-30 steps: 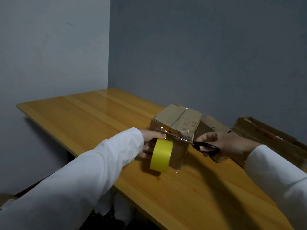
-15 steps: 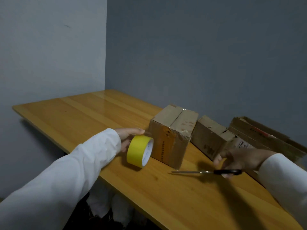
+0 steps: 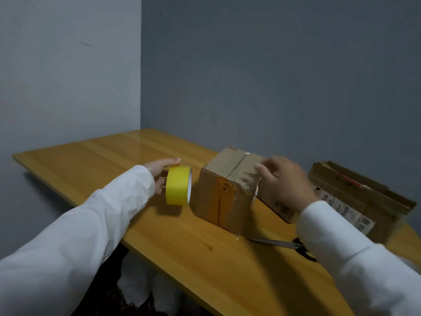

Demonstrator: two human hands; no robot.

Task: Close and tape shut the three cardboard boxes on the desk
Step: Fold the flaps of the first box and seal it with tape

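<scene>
Our left hand (image 3: 162, 173) grips the yellow roll of tape (image 3: 178, 185), fingers curled over its top edge and thumb down its far side, holding the roll upright on its rim just left of the nearest box. Our right hand (image 3: 284, 181) is raised over the right half of that box's top; its fingers are loosely curled and motion-blurred, and we cannot tell whether they touch the cardboard or pinch anything.

We see the nearest box, a small brown cardboard box with closed flaps (image 3: 224, 190), standing on the glossy honey-coloured wooden desk (image 3: 109, 160). Its two top flaps meet along a seam, and shiny clear tape wrinkles over the near right corner and down the front face. A line of orange print runs down the front.

Behind our right hand sits a second small cardboard box (image 3: 279, 205), mostly hidden, just beside the first. Further right lies a larger flat cardboard box with white labels (image 3: 355, 199), its top flaps standing up, close to the second box.

We find the black-handled metal scissors (image 3: 284, 244) lying flat on the desk in front of the first box, blades pointing left, handles partly covered by our white right sleeve (image 3: 355, 258).
</scene>
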